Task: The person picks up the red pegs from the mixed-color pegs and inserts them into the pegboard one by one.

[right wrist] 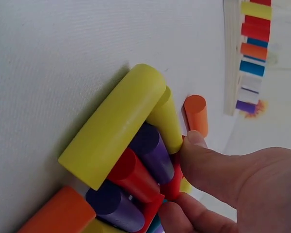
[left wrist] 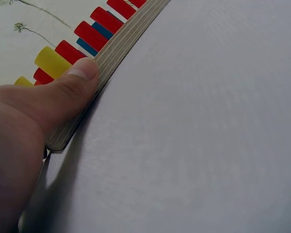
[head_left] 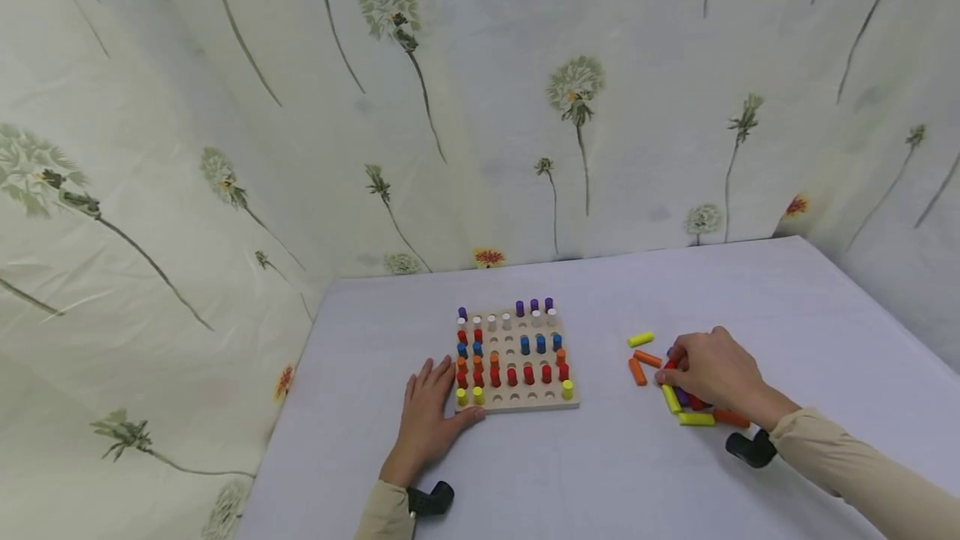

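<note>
A wooden pegboard (head_left: 517, 397) lies on the white table and holds rows of purple, white, blue, orange, red and yellow pegs, with some holes bare. My left hand (head_left: 437, 397) lies flat beside its front left corner, and the thumb (left wrist: 77, 77) presses the board's edge (left wrist: 121, 46). To the right, my right hand (head_left: 686, 369) is down on a pile of loose pegs. Its thumb (right wrist: 199, 155) and a finger pinch a red peg (right wrist: 170, 184) among a large yellow peg (right wrist: 114, 128) and purple pegs (right wrist: 153, 150).
Loose yellow (head_left: 641, 339) and orange pegs (head_left: 637, 371) lie left of the pile, with more yellow (head_left: 697, 419) and orange (head_left: 731, 418) ones at its front. A dandelion-print cloth (head_left: 480, 107) walls the back and sides. The table edge (head_left: 292, 407) drops off at the left.
</note>
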Available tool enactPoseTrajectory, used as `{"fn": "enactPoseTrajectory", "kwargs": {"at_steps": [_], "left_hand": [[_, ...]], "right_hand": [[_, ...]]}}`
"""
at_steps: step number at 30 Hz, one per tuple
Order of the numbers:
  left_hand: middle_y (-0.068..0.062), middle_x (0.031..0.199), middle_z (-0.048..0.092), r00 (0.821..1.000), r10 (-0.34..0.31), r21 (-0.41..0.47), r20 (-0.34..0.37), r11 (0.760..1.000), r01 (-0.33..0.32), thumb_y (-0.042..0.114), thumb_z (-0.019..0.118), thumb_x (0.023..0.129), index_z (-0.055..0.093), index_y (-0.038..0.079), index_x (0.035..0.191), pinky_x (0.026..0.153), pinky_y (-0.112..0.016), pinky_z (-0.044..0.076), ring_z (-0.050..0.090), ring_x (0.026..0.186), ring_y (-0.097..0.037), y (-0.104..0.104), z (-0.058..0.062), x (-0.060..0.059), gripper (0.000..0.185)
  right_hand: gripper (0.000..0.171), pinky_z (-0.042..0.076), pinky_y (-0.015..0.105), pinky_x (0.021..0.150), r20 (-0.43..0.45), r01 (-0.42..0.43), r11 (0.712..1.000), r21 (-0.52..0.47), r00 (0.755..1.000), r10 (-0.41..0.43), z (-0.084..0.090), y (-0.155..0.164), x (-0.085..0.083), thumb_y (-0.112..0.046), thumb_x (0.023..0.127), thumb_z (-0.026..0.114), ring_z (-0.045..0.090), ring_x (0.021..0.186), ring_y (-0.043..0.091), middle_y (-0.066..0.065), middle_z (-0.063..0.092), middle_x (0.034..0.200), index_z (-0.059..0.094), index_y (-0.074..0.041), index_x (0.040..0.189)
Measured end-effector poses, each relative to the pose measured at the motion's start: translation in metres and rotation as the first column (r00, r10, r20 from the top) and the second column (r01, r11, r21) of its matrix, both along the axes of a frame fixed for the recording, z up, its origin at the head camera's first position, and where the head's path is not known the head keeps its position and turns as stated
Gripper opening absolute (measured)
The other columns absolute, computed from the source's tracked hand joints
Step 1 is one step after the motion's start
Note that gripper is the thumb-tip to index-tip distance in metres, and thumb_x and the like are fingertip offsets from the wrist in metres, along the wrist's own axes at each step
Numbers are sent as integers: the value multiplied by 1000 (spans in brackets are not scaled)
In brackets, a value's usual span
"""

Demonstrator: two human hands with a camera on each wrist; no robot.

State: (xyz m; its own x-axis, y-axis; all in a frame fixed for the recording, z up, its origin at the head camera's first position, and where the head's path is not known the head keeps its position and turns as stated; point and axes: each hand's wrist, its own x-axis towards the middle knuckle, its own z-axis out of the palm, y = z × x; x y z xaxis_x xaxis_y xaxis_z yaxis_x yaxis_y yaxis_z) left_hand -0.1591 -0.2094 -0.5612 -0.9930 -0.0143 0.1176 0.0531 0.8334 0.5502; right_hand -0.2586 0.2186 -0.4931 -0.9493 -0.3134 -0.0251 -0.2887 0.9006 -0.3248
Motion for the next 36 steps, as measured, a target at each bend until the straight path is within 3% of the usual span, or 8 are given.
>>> {"fn": "enactPoseTrajectory", "kwargs": {"at_steps": [11, 20, 24, 27, 36], "left_hand": [[-11, 169, 43, 1000, 2, 6, 2, 1000, -2, 58, 79, 89, 50, 8, 158, 131, -69, 14, 24, 162, -40, 0, 1, 2, 90], [-12, 169, 43, 1000, 2, -2, 0, 1000, -2, 57, 80, 89, 49, 8, 159, 131, -68, 13, 24, 163, -40, 1, 2, 1, 90], [-13, 168, 43, 1000, -5, -5, -8, 1000, 5, 56, 80, 89, 50, 7, 158, 130, -69, 14, 25, 162, -41, 0, 2, 1, 90], [-15, 167, 44, 1000, -10, -1, -18, 1000, 10, 55, 80, 89, 51, 5, 157, 129, -71, 15, 26, 161, -43, 0, 2, 1, 90], [-13, 168, 44, 1000, -6, 10, -16, 1000, 6, 56, 80, 89, 50, 7, 158, 131, -69, 13, 25, 162, -41, 0, 2, 0, 90]], "right_hand": [[39, 42, 31, 56, 5, 24, 999, -29, 1000, -24, 3, -8, 8, -30, 81, 93, 47, 83, 27, 3, 63, 79, 66, -6, 95], [14, 43, 31, 54, -22, -17, 993, -117, 1000, 15, 4, -8, 10, -6, 90, 80, 51, 72, 21, -4, 69, 74, 68, -10, 84], [9, 55, 34, 59, 0, -9, 986, -165, 1000, 9, 10, -7, 8, -3, 90, 79, 62, 72, 19, 2, 74, 82, 71, -4, 94], [17, 59, 37, 66, -16, -5, 979, -204, 1000, 2, 15, -9, 7, -4, 91, 79, 67, 76, 19, 6, 77, 88, 75, 0, 106], [12, 42, 31, 66, -160, -27, 967, -254, 987, -15, 19, -22, 3, -17, 95, 80, 60, 82, 24, 4, 79, 86, 81, -7, 100]]}}
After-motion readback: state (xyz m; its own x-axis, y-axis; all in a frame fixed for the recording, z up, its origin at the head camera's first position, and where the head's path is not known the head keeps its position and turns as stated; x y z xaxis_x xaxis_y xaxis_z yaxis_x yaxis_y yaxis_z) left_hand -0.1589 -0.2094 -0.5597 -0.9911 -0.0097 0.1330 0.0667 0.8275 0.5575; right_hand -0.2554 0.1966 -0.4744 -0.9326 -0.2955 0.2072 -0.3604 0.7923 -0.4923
